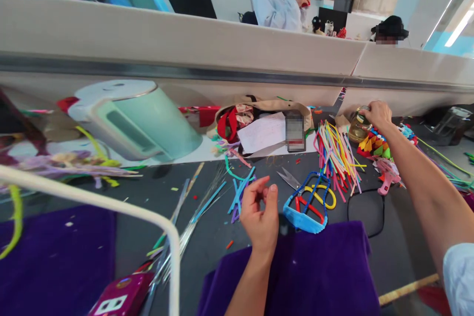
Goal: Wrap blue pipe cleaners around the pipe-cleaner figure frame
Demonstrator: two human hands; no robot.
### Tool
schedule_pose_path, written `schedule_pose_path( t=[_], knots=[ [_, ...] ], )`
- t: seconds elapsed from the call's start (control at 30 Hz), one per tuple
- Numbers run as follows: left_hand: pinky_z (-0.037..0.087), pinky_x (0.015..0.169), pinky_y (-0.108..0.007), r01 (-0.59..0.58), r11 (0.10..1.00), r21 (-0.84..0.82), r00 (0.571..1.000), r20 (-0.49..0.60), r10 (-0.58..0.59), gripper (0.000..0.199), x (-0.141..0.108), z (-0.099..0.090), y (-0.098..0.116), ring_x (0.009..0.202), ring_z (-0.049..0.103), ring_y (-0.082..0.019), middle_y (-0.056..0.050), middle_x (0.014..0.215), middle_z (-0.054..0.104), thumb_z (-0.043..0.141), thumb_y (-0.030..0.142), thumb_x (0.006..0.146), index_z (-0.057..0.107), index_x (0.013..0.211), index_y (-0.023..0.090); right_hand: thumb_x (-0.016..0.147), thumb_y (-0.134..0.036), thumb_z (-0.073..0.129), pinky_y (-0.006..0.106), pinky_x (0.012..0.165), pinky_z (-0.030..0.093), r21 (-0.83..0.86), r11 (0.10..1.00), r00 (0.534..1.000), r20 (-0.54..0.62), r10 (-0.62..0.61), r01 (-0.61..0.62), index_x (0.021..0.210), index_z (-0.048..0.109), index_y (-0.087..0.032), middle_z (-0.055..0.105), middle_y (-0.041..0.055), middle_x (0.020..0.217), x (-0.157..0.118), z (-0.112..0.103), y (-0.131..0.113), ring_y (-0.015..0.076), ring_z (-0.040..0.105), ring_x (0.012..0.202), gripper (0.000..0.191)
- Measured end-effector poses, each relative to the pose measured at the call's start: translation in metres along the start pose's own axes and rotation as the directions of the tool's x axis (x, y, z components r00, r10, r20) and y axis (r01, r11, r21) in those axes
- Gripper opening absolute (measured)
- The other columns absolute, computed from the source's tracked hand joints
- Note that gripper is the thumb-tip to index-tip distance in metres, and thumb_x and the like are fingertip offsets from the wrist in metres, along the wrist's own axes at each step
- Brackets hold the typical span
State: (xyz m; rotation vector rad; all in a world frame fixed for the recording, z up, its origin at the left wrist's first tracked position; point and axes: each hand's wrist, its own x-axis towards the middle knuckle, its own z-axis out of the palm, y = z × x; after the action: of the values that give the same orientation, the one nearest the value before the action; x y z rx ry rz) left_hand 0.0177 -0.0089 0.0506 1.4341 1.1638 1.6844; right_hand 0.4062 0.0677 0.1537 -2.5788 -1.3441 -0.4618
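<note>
Two bare hands, set well apart over a dark table [140, 207]. Right hand [377, 113] out towards the far edge, fingers clasped over the top of a glass jar [357, 131] with yellowish contents; whether on a lid or on the bare rim, too small to tell. Jar beside a bundle of coloured pipe cleaners [337, 153], with a pink glue gun [388, 177] near. Probably fairly heavy, stiff, smooth enough to slip, and breakable; best taken around the body and kept level against spilling. Left hand [261, 212] with nothing in it, fingers loosely curled, thumb apart from them. Just to its right on the table, a blue frame [305, 220], partly over the scissors [289, 177]. Likely light, bendy, soft to touch and easily crushed; best pinched at the thick band on its near end. Purple cloth [314, 271] at the near side.
</note>
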Motion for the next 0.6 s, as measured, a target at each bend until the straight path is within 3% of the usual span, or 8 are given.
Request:
schedule_pose_path(
  t=[0.43,0.5,0.6],
  knots=[
    [0.041,0.066,-0.024,0.068,0.997,-0.023,0.997,0.039,-0.067,0.030,0.003,-0.001,-0.009,0.066,0.049,-0.012,0.001,0.074,0.050,0.063,0.039,0.078,0.061,0.100,0.019,0.078,-0.050,0.059,0.038,0.080,0.043,0.044,0.980,0.975,0.114,0.190,-0.196,0.105,0.064,-0.006,0.061,0.0233,0.106,0.009,0.028,0.010,0.0329,0.055,0.104,0.051],
    [0.042,0.067,-0.025,0.078,0.997,-0.022,0.996,0.043,-0.077,0.030,0.004,-0.001,-0.011,0.071,0.051,-0.013,-0.001,0.079,0.053,0.061,0.040,0.080,0.061,0.100,0.019,0.075,-0.050,0.062,0.040,0.082,0.042,0.055,0.981,0.981,0.076,0.181,-0.185,0.107,0.062,-0.005,0.058,0.0248,0.110,0.006,0.027,0.008,0.0348,0.052,0.108,0.054],
    [0.042,0.065,-0.024,0.109,0.990,-0.083,0.994,0.019,-0.108,0.029,0.007,-0.002,-0.014,0.071,0.053,-0.013,-0.002,0.080,0.056,0.055,0.041,0.083,0.062,0.099,0.017,0.077,-0.043,0.061,0.040,0.083,0.041,0.160,0.984,0.989,-0.115,0.095,-0.075,0.113,0.058,-0.008,0.054,0.0233,0.117,-0.004,0.019,-0.001,0.0330,0.049,0.110,0.050]
  ],
)
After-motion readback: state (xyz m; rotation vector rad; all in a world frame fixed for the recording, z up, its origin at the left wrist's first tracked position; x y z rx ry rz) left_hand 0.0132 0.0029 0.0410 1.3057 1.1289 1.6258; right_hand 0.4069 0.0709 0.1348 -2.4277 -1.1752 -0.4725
